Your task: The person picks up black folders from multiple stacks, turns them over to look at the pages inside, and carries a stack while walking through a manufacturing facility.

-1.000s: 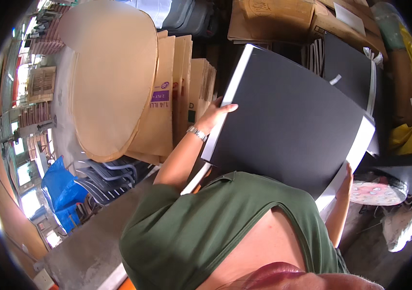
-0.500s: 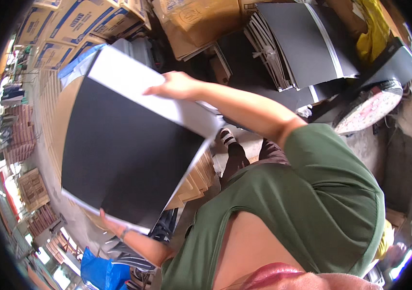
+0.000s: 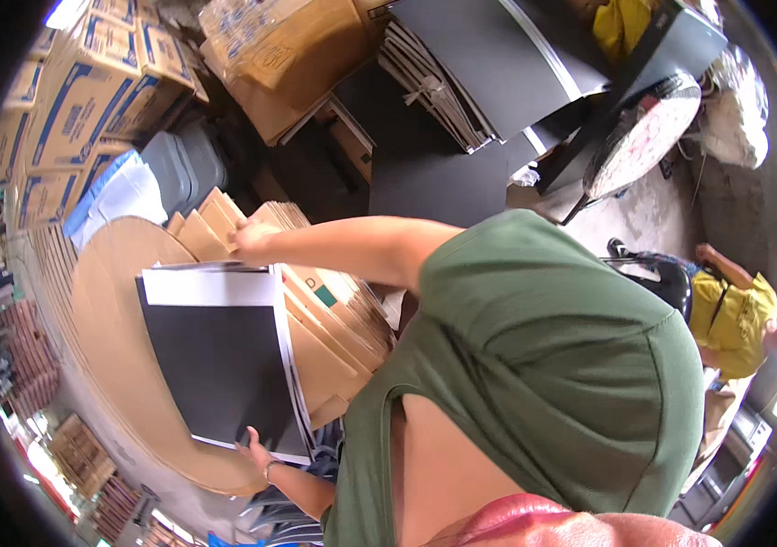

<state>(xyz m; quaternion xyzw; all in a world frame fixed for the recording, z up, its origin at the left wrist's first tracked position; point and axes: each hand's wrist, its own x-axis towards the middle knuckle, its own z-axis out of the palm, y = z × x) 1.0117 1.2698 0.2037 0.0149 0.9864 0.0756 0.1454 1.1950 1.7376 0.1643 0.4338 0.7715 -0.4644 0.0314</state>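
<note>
"What is nearest?"
"The left hand (image 3: 259, 449), low and left of centre, fingers parted at the lower right edge of a black board (image 3: 215, 360) with white borders. I can't tell whether it grips. The right hand (image 3: 256, 239), higher up, has bent fingers by the board's top edge; its hold is unclear too."

"How would the board handle?"
"Probably light and fairly stiff, smooth enough to slide, with corners that might crease. Opposite edges look the best hold."

"Which way does it point?"
"It's left of centre. Its long axis runs from upper left down toward lower right, the broad white band at the top."

"And beyond?"
"Behind it, a large round cardboard sheet (image 3: 101, 292); I can't tell if they touch. Farther off, stacked cartons (image 3: 83, 100) fill the upper left."
</note>
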